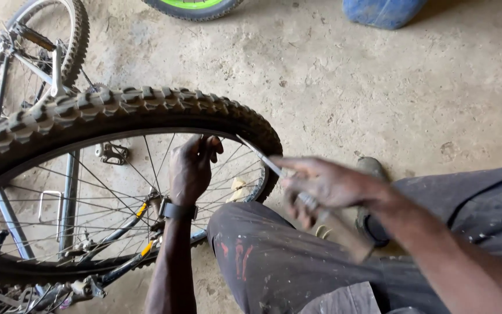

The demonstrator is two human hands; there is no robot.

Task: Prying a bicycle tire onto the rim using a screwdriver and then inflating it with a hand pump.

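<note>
Your left hand (190, 168) reaches through the bicycle wheel (76, 174), fingers curled over the inner edge of the rim (146, 135) near the top; a dark watch (176, 210) bands that wrist. The tyre (117, 107) is black rubber with blocky, dust-greyed knobs — its tread stands in raised rows around the curve. Thin metal spokes (146, 157) fan from the hub toward the rim. Your right hand (321, 186) is blurred; its fingers are closed around a slim metal tool (271, 166), whose flat tip touches the rim just right of your left hand. A second wheel (30, 52) lies behind, at upper left. The floor (350, 75) is rough, stained concrete. Your trousers (274, 261) are dark cloth — smeared with red paint at the knee.
</note>
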